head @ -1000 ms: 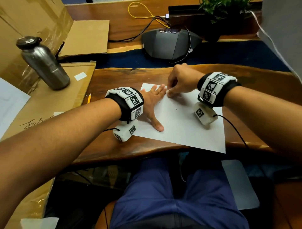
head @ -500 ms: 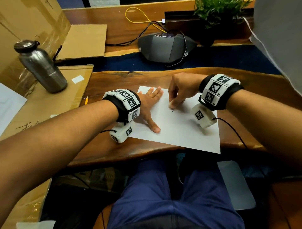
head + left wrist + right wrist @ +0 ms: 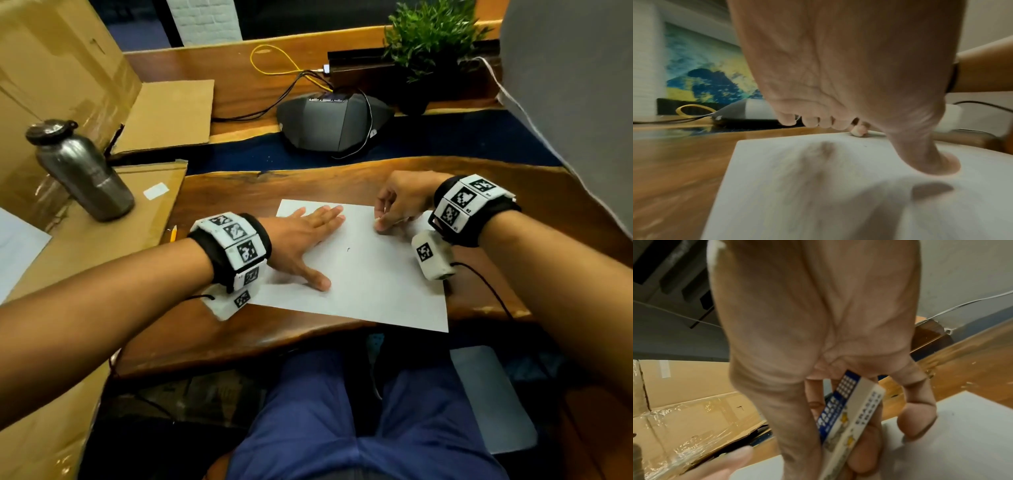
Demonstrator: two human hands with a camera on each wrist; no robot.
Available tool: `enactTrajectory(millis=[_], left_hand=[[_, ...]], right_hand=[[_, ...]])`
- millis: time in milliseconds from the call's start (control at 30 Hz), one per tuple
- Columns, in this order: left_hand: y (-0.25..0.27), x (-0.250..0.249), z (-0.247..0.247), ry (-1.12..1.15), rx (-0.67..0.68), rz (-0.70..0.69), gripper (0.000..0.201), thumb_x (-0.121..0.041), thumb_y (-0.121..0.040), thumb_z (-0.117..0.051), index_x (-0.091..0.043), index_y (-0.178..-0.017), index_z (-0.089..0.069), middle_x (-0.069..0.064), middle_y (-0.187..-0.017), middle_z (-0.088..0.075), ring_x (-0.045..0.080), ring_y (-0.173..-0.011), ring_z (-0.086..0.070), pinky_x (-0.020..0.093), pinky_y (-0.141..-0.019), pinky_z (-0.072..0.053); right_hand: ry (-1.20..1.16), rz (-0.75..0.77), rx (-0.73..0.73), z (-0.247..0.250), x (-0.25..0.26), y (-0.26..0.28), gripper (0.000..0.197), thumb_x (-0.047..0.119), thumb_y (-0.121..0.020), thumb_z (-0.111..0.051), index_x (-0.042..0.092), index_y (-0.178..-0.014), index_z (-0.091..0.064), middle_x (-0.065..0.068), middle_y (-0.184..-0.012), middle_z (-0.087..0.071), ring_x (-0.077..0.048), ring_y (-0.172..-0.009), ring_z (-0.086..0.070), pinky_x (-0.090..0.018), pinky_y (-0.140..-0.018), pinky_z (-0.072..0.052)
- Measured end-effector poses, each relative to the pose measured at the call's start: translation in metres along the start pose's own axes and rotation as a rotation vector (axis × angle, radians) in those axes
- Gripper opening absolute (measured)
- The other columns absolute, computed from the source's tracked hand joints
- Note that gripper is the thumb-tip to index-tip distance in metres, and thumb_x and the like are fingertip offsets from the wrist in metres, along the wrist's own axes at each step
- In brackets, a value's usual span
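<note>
The left hand (image 3: 301,240) lies flat, fingers straight, on the white rectangular paper sheet's (image 3: 376,284) left half. The right hand (image 3: 400,202) pinches 1 small white eraser in a blue-and-white printed sleeve (image 3: 851,415), its tip touching the sheet's far right part.

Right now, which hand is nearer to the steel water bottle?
Left. The left hand lies flat on the paper, right of the steel water bottle. The right hand, pinching an eraser, is farther right, beyond the left hand.
</note>
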State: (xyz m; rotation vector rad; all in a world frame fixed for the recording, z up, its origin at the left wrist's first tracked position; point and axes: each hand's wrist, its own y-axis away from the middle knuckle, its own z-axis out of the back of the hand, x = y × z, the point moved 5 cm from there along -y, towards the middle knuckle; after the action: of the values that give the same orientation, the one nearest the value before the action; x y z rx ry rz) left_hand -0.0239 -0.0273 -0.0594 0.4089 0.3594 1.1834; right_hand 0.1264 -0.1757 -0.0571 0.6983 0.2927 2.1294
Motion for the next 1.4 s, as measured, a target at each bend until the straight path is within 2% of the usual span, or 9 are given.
enactTrajectory(millis=[167,267,567,700,867,1067,1133,1300,1400], left_hand=[[0.009,-0.045,-0.028,-0.154,-0.032,-0.407,0.086,-0.064,-0.098,-0.033,-0.019,-0.158,0.010,-0.001,-0.164,0.019,0.014,-0.151,0.016,0.045,-0.123,0.004],[0.003,-0.042,-0.037,-0.149,-0.014,-0.470,0.077,-0.056,-0.102,-0.030,-0.021,-0.158,0.010,-0.005,-0.164,0.019,0.011,-0.150,0.016,0.045,-0.123,0.003],[-0.037,0.049,0.005,-0.102,0.015,0.085,0.092,-0.076,-0.090,-0.019,-0.023,-0.154,0.019,-0.002,-0.160,0.028,0.014,-0.150,0.018,0.038,-0.122,0.008],[-0.017,0.023,0.011,-0.131,-0.096,-0.061,0.093,-0.076,-0.091,-0.021,-0.021,-0.155,0.017,0.000,-0.160,0.027,0.015,-0.149,0.020,0.036,-0.121,0.010],[0.011,-0.027,-0.037,-0.167,0.053,-0.391,0.091,-0.070,-0.094,-0.030,-0.022,-0.156,0.016,-0.004,-0.162,0.025,0.009,-0.148,0.022,0.037,-0.120,0.012],[-0.031,0.037,-0.013,-0.043,0.027,-0.035,0.088,-0.083,-0.086,-0.017,-0.040,-0.149,0.026,-0.015,-0.157,0.031,0.009,-0.147,0.023,0.044,-0.122,0.008],[-0.041,0.055,-0.001,-0.059,0.032,0.087,0.093,-0.084,-0.085,-0.017,-0.035,-0.151,0.025,-0.011,-0.159,0.029,0.014,-0.149,0.019,0.045,-0.123,0.006],[-0.031,0.048,0.016,0.053,-0.145,0.133,0.103,-0.077,-0.088,-0.035,-0.021,-0.155,0.020,-0.001,-0.161,0.025,0.014,-0.150,0.017,0.037,-0.121,0.011],[-0.018,0.042,-0.008,0.136,-0.011,0.170,0.122,-0.079,-0.078,-0.052,-0.021,-0.154,0.023,-0.005,-0.159,0.031,0.012,-0.148,0.021,0.041,-0.122,0.008]], right_hand=[[-0.023,0.019,0.004,-0.003,0.000,-0.002,0.017,0.026,-0.077,-0.086,0.016,-0.083,-0.074,0.000,-0.075,-0.071,-0.016,-0.067,-0.063,-0.027,-0.060,-0.052],[-0.009,0.010,-0.001,-0.002,-0.001,-0.003,0.018,0.029,-0.076,-0.087,0.018,-0.082,-0.074,0.002,-0.075,-0.072,-0.015,-0.067,-0.063,-0.027,-0.061,-0.054],[-0.008,-0.006,-0.009,-0.002,0.001,0.000,0.020,0.032,-0.075,-0.087,0.018,-0.082,-0.074,0.002,-0.074,-0.073,-0.015,-0.069,-0.064,-0.030,-0.065,-0.054],[-0.002,-0.009,-0.023,-0.003,-0.001,-0.001,0.020,0.032,-0.075,-0.087,0.018,-0.083,-0.074,0.004,-0.074,-0.071,-0.015,-0.068,-0.062,-0.026,-0.059,-0.049],[0.022,-0.003,-0.016,-0.004,0.000,-0.003,0.021,0.033,-0.074,-0.087,0.018,-0.081,-0.073,0.001,-0.077,-0.071,-0.017,-0.069,-0.062,-0.029,-0.063,-0.052],[0.000,-0.013,0.002,-0.002,0.002,0.000,0.021,0.032,-0.075,-0.087,0.019,-0.083,-0.073,0.003,-0.075,-0.070,-0.017,-0.071,-0.062,-0.028,-0.063,-0.052],[-0.004,-0.025,0.003,-0.002,0.002,0.002,0.021,0.033,-0.074,-0.087,0.019,-0.082,-0.074,0.002,-0.077,-0.072,-0.016,-0.072,-0.063,-0.029,-0.064,-0.053],[-0.005,-0.029,-0.028,-0.003,0.001,0.003,0.021,0.036,-0.074,-0.087,0.020,-0.082,-0.075,0.000,-0.080,-0.073,-0.016,-0.073,-0.064,-0.030,-0.068,-0.054],[0.013,-0.021,-0.034,-0.003,0.003,0.004,0.021,0.035,-0.073,-0.087,0.019,-0.081,-0.075,0.003,-0.075,-0.070,-0.017,-0.071,-0.063,-0.029,-0.065,-0.054]])
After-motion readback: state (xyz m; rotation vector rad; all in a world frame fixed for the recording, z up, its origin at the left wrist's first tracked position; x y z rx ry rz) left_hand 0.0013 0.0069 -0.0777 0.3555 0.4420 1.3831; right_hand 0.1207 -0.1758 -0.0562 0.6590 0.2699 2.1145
